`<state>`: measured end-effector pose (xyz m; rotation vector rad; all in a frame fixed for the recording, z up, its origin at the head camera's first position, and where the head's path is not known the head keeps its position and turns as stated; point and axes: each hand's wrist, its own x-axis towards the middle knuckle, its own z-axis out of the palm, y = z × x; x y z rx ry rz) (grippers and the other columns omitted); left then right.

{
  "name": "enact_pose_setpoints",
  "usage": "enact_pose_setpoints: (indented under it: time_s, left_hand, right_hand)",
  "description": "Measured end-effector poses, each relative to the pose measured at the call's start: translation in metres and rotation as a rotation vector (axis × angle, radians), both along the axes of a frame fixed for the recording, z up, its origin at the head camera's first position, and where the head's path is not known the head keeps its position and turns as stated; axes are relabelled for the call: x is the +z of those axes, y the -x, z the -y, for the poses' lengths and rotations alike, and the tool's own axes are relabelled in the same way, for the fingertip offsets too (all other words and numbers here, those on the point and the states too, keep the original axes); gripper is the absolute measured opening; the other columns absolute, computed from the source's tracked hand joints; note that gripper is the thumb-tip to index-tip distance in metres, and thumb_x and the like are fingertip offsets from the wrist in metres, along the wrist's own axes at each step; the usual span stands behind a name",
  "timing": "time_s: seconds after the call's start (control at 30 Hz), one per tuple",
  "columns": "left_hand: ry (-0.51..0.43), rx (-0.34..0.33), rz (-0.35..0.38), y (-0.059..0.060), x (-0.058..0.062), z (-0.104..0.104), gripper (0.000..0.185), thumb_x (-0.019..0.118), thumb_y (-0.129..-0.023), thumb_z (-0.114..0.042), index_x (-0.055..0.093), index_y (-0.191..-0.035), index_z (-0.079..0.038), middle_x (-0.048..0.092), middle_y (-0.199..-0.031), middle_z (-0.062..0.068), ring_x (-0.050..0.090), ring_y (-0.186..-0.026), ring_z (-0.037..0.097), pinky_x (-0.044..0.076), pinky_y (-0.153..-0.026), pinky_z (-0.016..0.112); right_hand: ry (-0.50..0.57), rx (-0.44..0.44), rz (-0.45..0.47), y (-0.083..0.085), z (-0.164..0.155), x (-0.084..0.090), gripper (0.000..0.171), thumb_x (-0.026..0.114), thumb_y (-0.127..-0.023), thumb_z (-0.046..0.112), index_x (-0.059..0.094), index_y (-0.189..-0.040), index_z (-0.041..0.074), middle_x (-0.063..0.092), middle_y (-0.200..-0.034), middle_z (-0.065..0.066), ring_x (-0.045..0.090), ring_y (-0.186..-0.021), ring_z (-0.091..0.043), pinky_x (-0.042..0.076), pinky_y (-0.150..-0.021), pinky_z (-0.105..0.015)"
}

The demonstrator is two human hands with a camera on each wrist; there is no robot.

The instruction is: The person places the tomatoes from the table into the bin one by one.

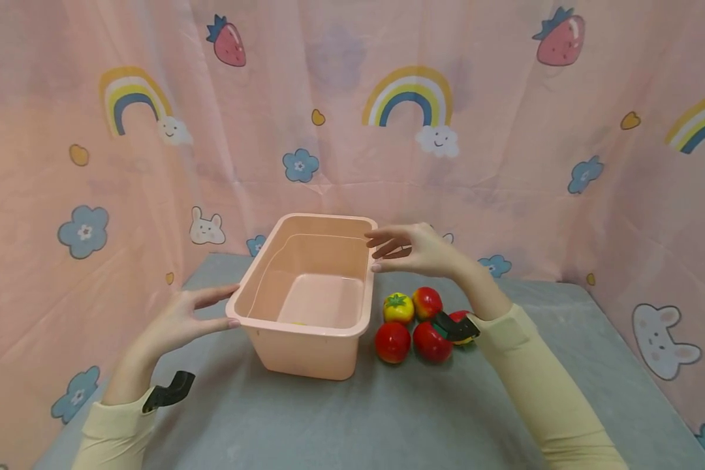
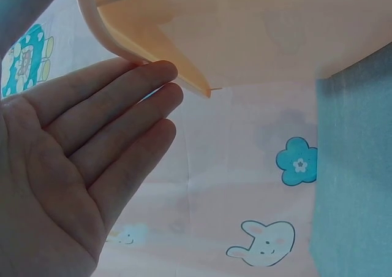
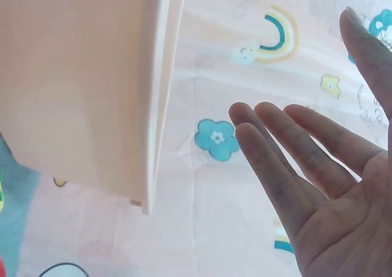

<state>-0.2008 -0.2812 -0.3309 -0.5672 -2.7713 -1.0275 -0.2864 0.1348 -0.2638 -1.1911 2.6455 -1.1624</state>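
Observation:
A pink plastic bin (image 1: 308,356) stands on the grey table with its open top up. My left hand (image 1: 176,320) is at the bin's front left corner, its straight fingers (image 2: 122,105) against the rim (image 2: 101,29). Beside the right rim is my right hand (image 1: 417,251), fingers spread and slightly bent, holding nothing. The right wrist view shows a gap between those fingers (image 3: 275,179) and the bin wall (image 3: 79,87). Just a sliver of something yellow (image 1: 297,323) shows inside the bin behind the front rim.
Right of the bin lie several toy fruits: a yellow one with a green leaf top (image 1: 398,309), red ones such as this front apple (image 1: 393,343), and another partly hidden by the right wrist's black camera mount (image 1: 455,326). A patterned pink curtain (image 1: 341,189) hangs behind the table (image 1: 305,424).

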Motion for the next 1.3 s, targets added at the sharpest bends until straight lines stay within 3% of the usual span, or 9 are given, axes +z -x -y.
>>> enact_pose_setpoints:
  time_s: [0.2, 0.4, 0.97, 1.3]
  left_hand:
    - [0.01, 0.014, -0.013, 0.0, -0.002, 0.003, 0.061, 0.076, -0.079, -0.041, 0.056, -0.133, -0.023, 0.059, -0.132, 0.001, 0.053, -0.124, 0.031, 0.046, -0.097, 0.051]
    - [0.008, 0.021, -0.016, -0.002, -0.005, 0.004, 0.06, 0.076, -0.078, -0.04, 0.057, -0.133, -0.023, 0.059, -0.132, 0.0, 0.054, -0.123, 0.031, 0.047, -0.096, 0.053]
    - [-0.011, 0.007, -0.016, -0.004, -0.004, 0.002, 0.059, 0.076, -0.079, -0.037, 0.057, -0.133, -0.021, 0.059, -0.131, 0.002, 0.053, -0.123, 0.035, 0.046, -0.096, 0.055]
    - [-0.002, 0.024, -0.017, 0.001, -0.005, 0.002, 0.061, 0.077, -0.078, -0.04, 0.057, -0.133, -0.023, 0.059, -0.132, 0.0, 0.054, -0.123, 0.033, 0.047, -0.095, 0.054]
  right_hand:
    - [0.011, -0.02, 0.03, -0.001, -0.013, -0.009, 0.058, 0.076, -0.081, 0.027, 0.055, -0.133, 0.01, 0.064, -0.122, -0.01, 0.066, -0.106, -0.022, 0.055, -0.087, -0.036]
    - [0.008, -0.059, 0.049, -0.002, -0.025, -0.019, 0.059, 0.076, -0.081, 0.03, 0.054, -0.134, 0.016, 0.063, -0.123, -0.007, 0.065, -0.108, -0.022, 0.054, -0.089, -0.039]
    - [0.037, -0.14, 0.099, -0.002, -0.061, -0.045, 0.058, 0.074, -0.083, 0.031, 0.053, -0.134, 0.016, 0.064, -0.123, -0.006, 0.065, -0.107, -0.022, 0.053, -0.09, -0.04]
    - [0.054, -0.148, 0.102, 0.0, -0.079, -0.058, 0.052, 0.071, -0.086, 0.024, 0.054, -0.134, 0.012, 0.064, -0.121, -0.013, 0.065, -0.106, -0.025, 0.053, -0.091, -0.041]
